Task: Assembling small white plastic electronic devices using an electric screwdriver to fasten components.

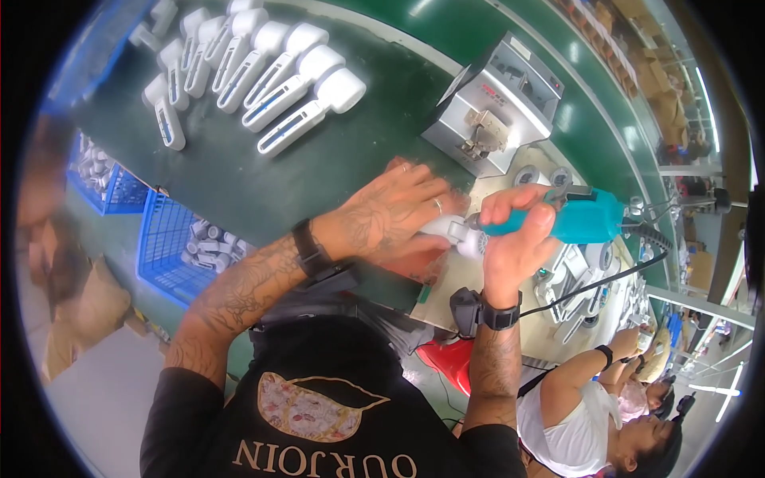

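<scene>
My left hand (390, 211) is closed around a white plastic device (454, 233) with a rounded end, steadying it over the work surface. Fingers hide much of that device. In my right hand (514, 251) is a teal electric screwdriver (590, 217), lying nearly level with its tip toward the left. The tip meets or comes very close to the white device; contact is hard to tell. A black cable (613, 291) curves from the screwdriver's rear end back below my right hand.
Several white handheld devices (295, 119) stand in rows on the green table (351, 155). A silver box-shaped machine (494, 103) sits beyond my hands. Blue baskets (163, 247) of small parts are at the left. More white parts (586, 279) and co-workers (570, 398) are at the right.
</scene>
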The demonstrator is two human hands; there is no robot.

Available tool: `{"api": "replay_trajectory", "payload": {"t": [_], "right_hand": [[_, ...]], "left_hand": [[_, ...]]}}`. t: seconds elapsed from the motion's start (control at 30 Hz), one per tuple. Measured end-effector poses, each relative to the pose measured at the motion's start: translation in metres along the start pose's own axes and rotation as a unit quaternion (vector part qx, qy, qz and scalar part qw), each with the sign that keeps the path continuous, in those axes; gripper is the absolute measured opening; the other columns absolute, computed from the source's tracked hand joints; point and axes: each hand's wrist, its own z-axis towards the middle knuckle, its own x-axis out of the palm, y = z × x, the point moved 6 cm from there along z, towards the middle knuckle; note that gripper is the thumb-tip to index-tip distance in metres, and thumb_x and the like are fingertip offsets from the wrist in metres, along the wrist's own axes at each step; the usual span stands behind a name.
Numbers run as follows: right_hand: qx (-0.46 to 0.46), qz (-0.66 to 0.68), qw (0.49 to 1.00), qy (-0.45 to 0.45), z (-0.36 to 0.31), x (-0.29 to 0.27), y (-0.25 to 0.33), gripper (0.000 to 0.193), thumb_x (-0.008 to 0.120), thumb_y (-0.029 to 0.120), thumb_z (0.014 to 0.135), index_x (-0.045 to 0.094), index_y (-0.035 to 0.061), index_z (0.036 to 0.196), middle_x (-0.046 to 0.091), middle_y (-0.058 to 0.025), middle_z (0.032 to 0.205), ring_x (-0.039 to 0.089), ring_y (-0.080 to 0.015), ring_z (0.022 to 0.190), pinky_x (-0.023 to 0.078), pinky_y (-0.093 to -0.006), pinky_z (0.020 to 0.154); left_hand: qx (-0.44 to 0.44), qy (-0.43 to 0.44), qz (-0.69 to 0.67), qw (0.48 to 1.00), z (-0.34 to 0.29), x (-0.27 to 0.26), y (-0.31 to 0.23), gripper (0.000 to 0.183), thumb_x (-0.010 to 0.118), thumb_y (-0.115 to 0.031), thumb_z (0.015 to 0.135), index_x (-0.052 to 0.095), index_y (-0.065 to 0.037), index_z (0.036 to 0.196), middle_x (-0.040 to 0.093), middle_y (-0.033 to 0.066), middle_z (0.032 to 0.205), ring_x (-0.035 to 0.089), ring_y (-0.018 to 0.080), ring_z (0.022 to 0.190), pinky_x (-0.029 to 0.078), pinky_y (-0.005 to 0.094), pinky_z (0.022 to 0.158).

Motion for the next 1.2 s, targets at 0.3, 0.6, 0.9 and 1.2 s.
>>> {"api": "replay_trajectory", "payload": {"t": [0.3,0.6,0.9,1.2], "right_hand": [[0.012,-0.007,1.0,-0.028,0.014,0.001,0.008,0.052,0.054,0.05,0.107,0.055,-0.0016,0.108,0.055,-0.0073,0.073,0.057,-0.0195,0.067,0.047,-0.0334,0.061],[-0.074,-0.072,0.993,-0.063,0.082,0.024,-0.001,0.044,0.052,0.04,0.109,0.058,-0.0034,0.107,0.059,-0.0079,0.075,0.061,-0.02,0.069,0.049,-0.0318,0.064],[-0.042,-0.047,0.995,-0.074,0.083,0.021,-0.01,0.048,0.053,0.044,0.109,0.06,-0.0035,0.101,0.058,-0.0079,0.075,0.061,-0.0205,0.07,0.048,-0.0331,0.065],[0.0,-0.006,0.997,-0.078,0.062,0.021,0.005,0.042,0.05,0.039,0.108,0.058,-0.0023,0.104,0.056,-0.0083,0.073,0.057,-0.0214,0.068,0.048,-0.0349,0.064]], "left_hand": [[-0.009,0.011,-0.025,1.0,-0.001,0.001,-0.001,0.042,0.073,-0.045,0.091,0.069,-0.011,0.114,0.06,0.0092,0.114,0.053,0.0312,0.105,0.044,0.0439,0.097],[-0.017,0.025,-0.015,0.999,-0.003,0.0,0.002,0.043,0.067,-0.048,0.094,0.069,-0.012,0.117,0.058,0.0095,0.113,0.052,0.0299,0.107,0.044,0.0434,0.097],[-0.017,0.015,-0.043,0.999,0.0,-0.005,0.002,0.04,0.069,-0.047,0.093,0.069,-0.014,0.116,0.058,0.0085,0.111,0.052,0.0293,0.104,0.042,0.0432,0.097],[-0.048,-0.022,-0.052,0.997,-0.005,0.002,0.008,0.035,0.071,-0.037,0.094,0.067,-0.014,0.12,0.062,0.0069,0.102,0.057,0.0287,0.097,0.046,0.0419,0.093]]}}
